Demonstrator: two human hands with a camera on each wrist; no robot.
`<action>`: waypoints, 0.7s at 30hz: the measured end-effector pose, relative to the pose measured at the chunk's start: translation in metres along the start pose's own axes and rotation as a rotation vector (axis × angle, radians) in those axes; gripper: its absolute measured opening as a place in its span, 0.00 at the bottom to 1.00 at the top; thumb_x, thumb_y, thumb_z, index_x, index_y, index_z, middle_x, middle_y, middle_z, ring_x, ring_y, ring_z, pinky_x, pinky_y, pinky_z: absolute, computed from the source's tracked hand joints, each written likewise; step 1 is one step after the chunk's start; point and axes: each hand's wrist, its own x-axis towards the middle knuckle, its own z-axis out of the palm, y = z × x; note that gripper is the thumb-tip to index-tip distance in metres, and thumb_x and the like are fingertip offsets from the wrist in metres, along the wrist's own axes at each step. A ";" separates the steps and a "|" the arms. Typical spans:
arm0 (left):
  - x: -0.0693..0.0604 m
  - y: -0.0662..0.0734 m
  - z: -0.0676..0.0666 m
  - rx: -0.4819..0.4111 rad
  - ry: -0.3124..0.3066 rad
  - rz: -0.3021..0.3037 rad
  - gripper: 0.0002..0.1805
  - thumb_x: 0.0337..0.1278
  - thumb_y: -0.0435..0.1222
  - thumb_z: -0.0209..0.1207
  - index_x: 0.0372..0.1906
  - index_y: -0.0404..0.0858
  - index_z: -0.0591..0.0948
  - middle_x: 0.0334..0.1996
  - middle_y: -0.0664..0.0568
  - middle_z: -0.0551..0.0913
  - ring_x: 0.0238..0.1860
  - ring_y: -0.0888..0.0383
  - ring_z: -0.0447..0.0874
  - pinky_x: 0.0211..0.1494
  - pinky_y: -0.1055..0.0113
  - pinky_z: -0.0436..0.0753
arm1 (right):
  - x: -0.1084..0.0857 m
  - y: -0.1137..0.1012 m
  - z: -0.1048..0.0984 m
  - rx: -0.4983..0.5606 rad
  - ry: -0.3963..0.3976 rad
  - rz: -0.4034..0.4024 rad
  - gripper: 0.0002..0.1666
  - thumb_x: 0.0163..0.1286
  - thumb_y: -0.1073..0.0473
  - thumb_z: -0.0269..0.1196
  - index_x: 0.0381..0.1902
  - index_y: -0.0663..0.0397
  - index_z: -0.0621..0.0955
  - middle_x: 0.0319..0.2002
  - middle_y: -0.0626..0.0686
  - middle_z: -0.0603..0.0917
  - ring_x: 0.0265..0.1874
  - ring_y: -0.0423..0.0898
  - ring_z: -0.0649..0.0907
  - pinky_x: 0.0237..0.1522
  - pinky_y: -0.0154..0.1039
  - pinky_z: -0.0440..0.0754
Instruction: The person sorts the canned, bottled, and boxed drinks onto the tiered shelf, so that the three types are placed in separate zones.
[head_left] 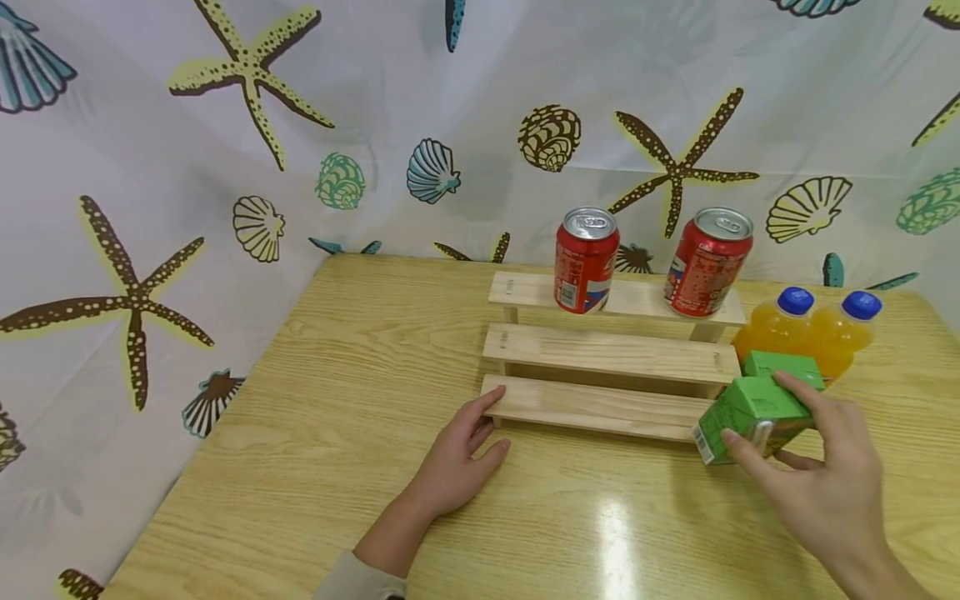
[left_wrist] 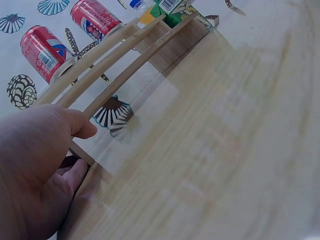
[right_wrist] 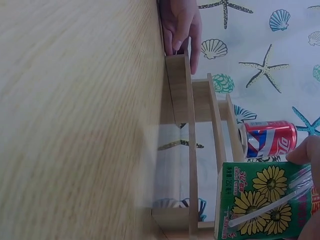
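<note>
My right hand (head_left: 840, 475) grips a green drink carton (head_left: 757, 408) between thumb and fingers. The carton is tilted at the right end of the lowest step of a three-step wooden rack (head_left: 592, 407); whether it touches the step is unclear. Yellow flowers and a clear-wrapped straw show on this carton (right_wrist: 265, 200) in the right wrist view. My left hand (head_left: 457, 458) holds the lowest step's left end, with one finger on top and the thumb in front. Two red soda cans (head_left: 587, 262) stand apart on the top step.
Right of the rack are a second green carton (head_left: 783, 365) and two orange drink bottles (head_left: 843, 333) with blue caps. The rack stands on a wood-grain table (head_left: 360, 333). A white sheet (head_left: 420, 83) with shells and starfish hangs behind and at the left.
</note>
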 end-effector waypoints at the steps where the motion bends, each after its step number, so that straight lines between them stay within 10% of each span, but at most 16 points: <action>1: 0.000 0.000 0.000 -0.002 0.000 -0.001 0.36 0.70 0.32 0.58 0.78 0.48 0.59 0.76 0.48 0.59 0.74 0.49 0.63 0.77 0.67 0.68 | 0.000 -0.001 0.001 0.008 -0.005 -0.001 0.51 0.39 0.73 0.81 0.65 0.56 0.77 0.44 0.55 0.74 0.44 0.28 0.69 0.27 0.10 0.77; 21: 0.000 0.000 -0.001 0.002 -0.002 0.010 0.36 0.70 0.31 0.58 0.78 0.47 0.59 0.76 0.48 0.59 0.74 0.49 0.63 0.77 0.66 0.68 | 0.008 -0.019 0.014 0.069 -0.064 -0.031 0.50 0.40 0.70 0.82 0.65 0.52 0.77 0.49 0.55 0.75 0.44 0.31 0.70 0.27 0.15 0.81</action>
